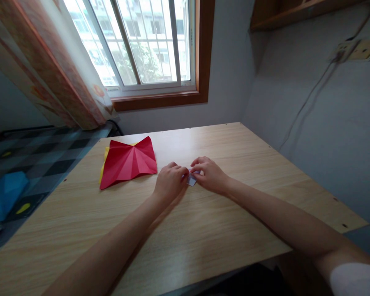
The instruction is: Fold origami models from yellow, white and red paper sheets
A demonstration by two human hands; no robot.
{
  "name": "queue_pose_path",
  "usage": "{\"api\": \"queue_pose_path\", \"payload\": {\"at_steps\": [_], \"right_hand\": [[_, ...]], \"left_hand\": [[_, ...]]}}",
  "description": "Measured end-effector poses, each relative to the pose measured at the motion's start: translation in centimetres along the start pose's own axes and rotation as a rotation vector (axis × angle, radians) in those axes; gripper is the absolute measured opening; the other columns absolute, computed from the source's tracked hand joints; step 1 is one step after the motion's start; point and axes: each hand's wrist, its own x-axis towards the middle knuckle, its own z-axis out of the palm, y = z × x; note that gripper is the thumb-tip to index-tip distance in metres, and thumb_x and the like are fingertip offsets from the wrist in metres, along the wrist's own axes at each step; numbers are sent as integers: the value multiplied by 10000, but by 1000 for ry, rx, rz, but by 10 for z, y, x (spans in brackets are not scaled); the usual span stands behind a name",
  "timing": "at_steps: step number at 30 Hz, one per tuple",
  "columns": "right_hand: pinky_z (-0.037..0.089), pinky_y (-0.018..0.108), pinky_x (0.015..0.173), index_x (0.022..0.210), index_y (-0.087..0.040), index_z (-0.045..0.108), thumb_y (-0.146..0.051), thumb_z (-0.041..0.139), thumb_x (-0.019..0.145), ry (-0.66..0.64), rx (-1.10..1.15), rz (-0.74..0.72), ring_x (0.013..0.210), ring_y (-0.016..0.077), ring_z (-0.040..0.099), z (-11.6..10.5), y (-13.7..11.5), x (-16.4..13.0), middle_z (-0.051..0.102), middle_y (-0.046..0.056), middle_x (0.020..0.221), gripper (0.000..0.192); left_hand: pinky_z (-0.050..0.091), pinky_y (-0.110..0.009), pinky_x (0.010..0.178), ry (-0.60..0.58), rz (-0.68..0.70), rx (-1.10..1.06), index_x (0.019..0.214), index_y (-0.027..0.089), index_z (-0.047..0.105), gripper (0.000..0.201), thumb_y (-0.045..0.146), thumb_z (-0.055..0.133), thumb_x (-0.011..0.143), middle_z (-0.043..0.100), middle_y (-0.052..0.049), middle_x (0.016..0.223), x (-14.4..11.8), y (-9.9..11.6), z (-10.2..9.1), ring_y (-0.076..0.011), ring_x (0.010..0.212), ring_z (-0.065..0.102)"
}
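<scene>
A small piece of folded white paper (191, 180) lies on the wooden table (234, 246), mostly covered by my fingers. My left hand (172, 179) pinches its left side, fingertips pressed together. From the right, my right hand (210, 174) grips the paper with thumb and forefinger, the fingertips of both hands almost meeting. Left of my hands rests a creased red sheet of paper (129, 162), its folds fanning out from the top middle. A yellow sheet (102, 170) sticks out beneath its left edge.
Beyond the table's far edge are a wall and a barred window (142, 45) with a curtain (49, 61). To the left, a checked cloth surface (46, 152) holds a blue sheet (8, 193). A cable (308, 98) hangs along the right wall from a socket (345, 51).
</scene>
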Motion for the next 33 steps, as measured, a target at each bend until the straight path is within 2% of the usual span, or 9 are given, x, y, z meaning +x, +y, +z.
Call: {"api": "queue_pose_path", "payload": {"at_steps": [7,14,21,29,33], "right_hand": [[438,357,894,880,-215,738,-185,665,762,-60,-102,77,976,227,596,0,-6,0,694,58,1001,142],[438,331,891,784,-216,756,-159,648,794,-51,-31,84,940,196,604,3,-2,3,707,35,947,123],[443,322,893,789,-189,764,-114,639,792,-63,11,57,935,191,602,6,1,2,707,52,953,146],[436,327,922,777,-205,754,-140,617,813,-100,6,69,967,191,599,7,3,2,697,52,983,156],[428,346,930,897,-205,742,-175,638,804,-81,-19,57,1006,204,588,0,-4,-1,684,61,1041,143]], "left_hand": [[419,-335,670,-9,-31,11,778,197,712,173,235,569,867,707,-74,739,1,2,-1,-249,781,610],[442,-338,702,20,-51,-43,980,209,730,190,262,577,880,736,-69,792,0,2,1,-257,828,622],[429,-334,685,12,-15,3,966,229,729,177,251,574,883,738,-43,795,-2,1,1,-237,817,619],[409,-366,718,52,20,83,848,213,709,142,276,585,874,723,-43,763,-4,4,2,-247,824,609],[410,-369,735,66,35,50,846,218,711,115,262,605,861,727,-28,786,-4,2,1,-243,840,601]]}}
